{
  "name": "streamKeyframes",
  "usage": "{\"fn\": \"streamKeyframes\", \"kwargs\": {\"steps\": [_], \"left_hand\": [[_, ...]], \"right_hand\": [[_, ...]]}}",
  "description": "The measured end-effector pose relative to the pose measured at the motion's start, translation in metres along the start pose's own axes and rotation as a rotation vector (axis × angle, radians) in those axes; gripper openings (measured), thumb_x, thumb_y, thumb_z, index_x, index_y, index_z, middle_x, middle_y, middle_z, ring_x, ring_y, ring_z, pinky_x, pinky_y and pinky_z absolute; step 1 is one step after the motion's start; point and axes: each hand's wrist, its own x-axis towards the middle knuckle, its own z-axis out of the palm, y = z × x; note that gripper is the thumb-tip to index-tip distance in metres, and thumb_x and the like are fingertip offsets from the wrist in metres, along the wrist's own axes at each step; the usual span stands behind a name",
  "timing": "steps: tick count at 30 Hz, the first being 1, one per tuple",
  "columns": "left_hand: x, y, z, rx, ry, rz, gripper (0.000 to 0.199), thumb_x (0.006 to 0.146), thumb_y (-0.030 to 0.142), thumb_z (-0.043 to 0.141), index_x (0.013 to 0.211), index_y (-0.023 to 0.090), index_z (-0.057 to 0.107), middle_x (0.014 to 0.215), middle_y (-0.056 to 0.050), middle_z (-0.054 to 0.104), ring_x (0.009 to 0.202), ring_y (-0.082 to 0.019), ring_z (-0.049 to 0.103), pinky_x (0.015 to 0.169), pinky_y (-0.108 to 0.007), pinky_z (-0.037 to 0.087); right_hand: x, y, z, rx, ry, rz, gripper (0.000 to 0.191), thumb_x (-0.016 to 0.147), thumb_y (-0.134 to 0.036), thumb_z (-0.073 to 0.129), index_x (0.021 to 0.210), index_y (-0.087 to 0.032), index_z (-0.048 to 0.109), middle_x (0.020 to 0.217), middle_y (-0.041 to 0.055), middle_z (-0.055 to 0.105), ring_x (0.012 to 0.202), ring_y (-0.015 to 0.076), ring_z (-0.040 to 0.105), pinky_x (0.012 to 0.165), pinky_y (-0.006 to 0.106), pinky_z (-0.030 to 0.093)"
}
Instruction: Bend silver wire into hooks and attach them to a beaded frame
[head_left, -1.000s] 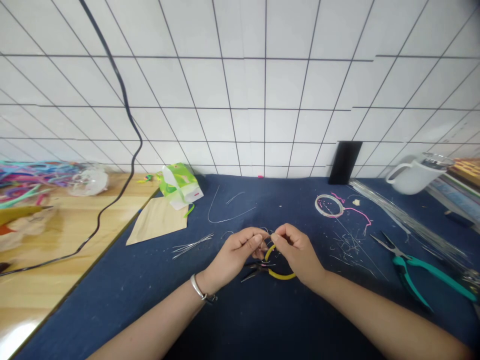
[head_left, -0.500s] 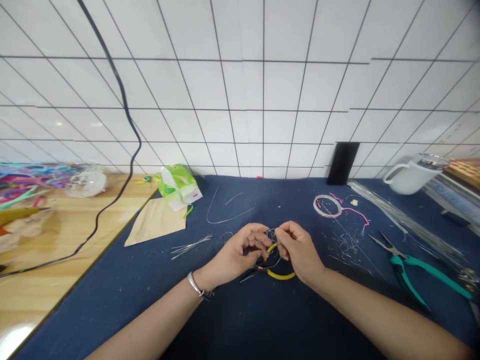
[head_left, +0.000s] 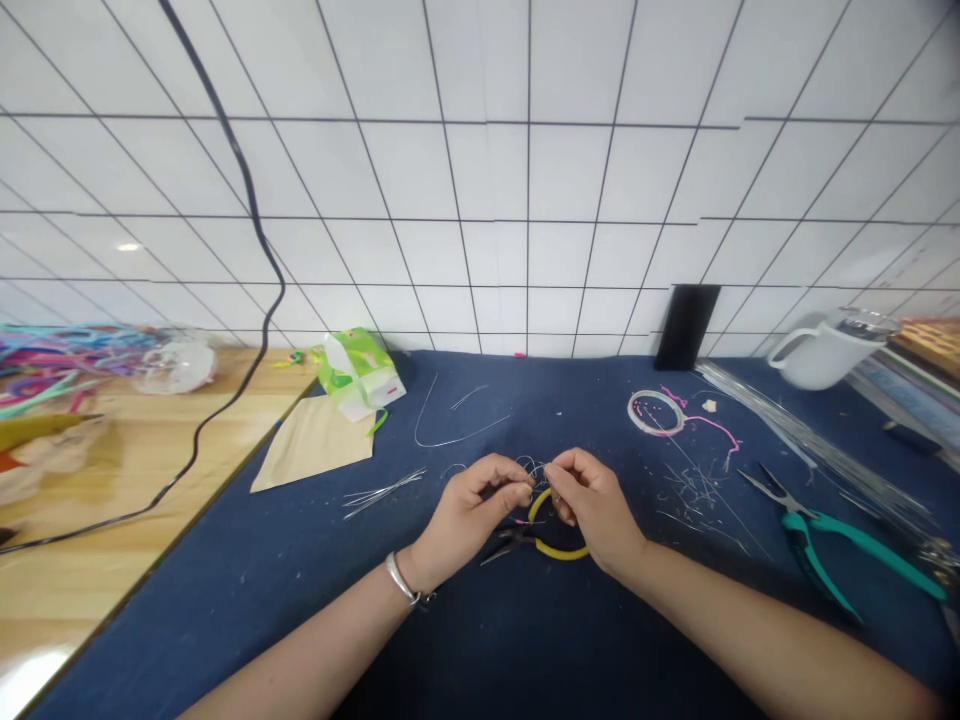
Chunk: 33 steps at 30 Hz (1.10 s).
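Between my two hands is a thin silver wire (head_left: pixel 532 465) bent into small loops. My left hand (head_left: pixel 476 510) pinches it between thumb and fingers, a silver bracelet at the wrist. From the other side my right hand (head_left: pixel 592 505) pinches the same wire, its fingertips close to the left ones. The finest detail of the wire is too small to make out. Just below the hands lie yellow-handled pliers (head_left: pixel 559 552) on the dark blue cloth (head_left: pixel 465 640), their jaws toward the left and part of a handle hidden behind my right hand.
Teal-handled pliers (head_left: pixel 825 545) and wire scraps (head_left: pixel 694 490) lie at right, near a white ring (head_left: pixel 656 412) with pink cord. A wire bundle (head_left: pixel 825 450) reaches toward a white mug (head_left: pixel 817 352). At left are straight wires (head_left: pixel 384 492), a beige cloth (head_left: pixel 315 445) and a green tissue pack (head_left: pixel 356 370).
My left thumb and fingers have closed together on the wire, where they were spread wider before. The left wrist has shifted slightly right; my right hand has barely moved.
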Motion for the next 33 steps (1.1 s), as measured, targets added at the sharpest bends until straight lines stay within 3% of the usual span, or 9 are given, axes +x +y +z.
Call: {"fn": "streamKeyframes", "kwargs": {"steps": [3,8,16,28,33], "left_hand": [[0.0013,-0.0011,0.0003,-0.122,0.038,-0.047,0.014,0.082,0.028,0.054,0.082,0.014,0.056,0.069,-0.002,0.062,0.065,-0.013,0.059,0.066,-0.027,0.047],[0.0051,-0.005,0.0007,-0.269,0.004,-0.144,0.015,0.079,0.027,0.06,0.078,0.014,0.054,0.068,-0.001,0.062,0.058,-0.011,0.057,0.061,-0.024,0.045],[0.0069,-0.0058,-0.0023,-0.339,-0.059,-0.252,0.014,0.078,0.026,0.062,0.081,0.012,0.059,0.071,-0.002,0.061,0.057,-0.008,0.054,0.058,-0.021,0.041],[0.0068,-0.0068,-0.0033,-0.357,-0.113,-0.282,0.014,0.077,0.026,0.062,0.078,0.012,0.059,0.069,-0.001,0.059,0.054,-0.008,0.053,0.056,-0.021,0.041],[0.0073,-0.0067,-0.0039,-0.38,-0.053,-0.269,0.014,0.078,0.025,0.061,0.074,0.012,0.059,0.067,-0.001,0.058,0.053,-0.006,0.05,0.054,-0.019,0.039]], "right_hand": [[0.001,0.0004,-0.0012,-0.014,-0.003,-0.02,0.024,0.079,-0.041,0.055,0.072,-0.019,0.049,0.048,-0.0079,0.041,0.043,0.006,0.035,0.043,0.019,0.029],[0.003,0.0024,-0.0032,-0.025,-0.007,-0.032,0.023,0.078,-0.041,0.056,0.073,-0.019,0.05,0.049,-0.0076,0.041,0.044,0.0061,0.036,0.043,0.019,0.029],[0.0015,0.0019,-0.0028,-0.012,-0.004,-0.045,0.022,0.08,-0.04,0.055,0.075,-0.019,0.049,0.049,-0.008,0.041,0.042,0.0063,0.037,0.042,0.02,0.03],[0.0018,0.0015,-0.0029,-0.007,-0.006,-0.036,0.022,0.08,-0.04,0.055,0.074,-0.019,0.048,0.048,-0.0082,0.041,0.042,0.0062,0.038,0.041,0.019,0.031],[0.0004,0.0003,-0.0021,0.014,-0.061,-0.025,0.022,0.081,-0.04,0.054,0.077,-0.018,0.051,0.057,-0.0057,0.047,0.044,0.0058,0.041,0.043,0.02,0.033]]}}
